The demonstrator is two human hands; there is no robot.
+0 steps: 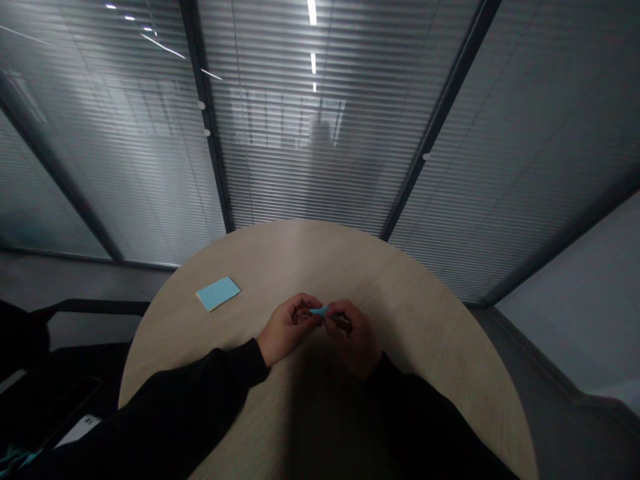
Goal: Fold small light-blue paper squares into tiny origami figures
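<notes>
From the head view, the person's left hand (pixel 287 330) and right hand (pixel 353 337) are coming together above the near part of a rounded wood-grain table (pixel 320 257), their fingers pinching a small strip of light-blue paper (pixel 319 311) from either end, with black sleeves (pixel 190 400) covering both forearms. A flat light-blue paper rectangle (pixel 218 293) is lying on the tabletop well to the left of the hands, while a glass partition with slatted blinds (pixel 310 167) is standing beyond the table's far edge.
</notes>
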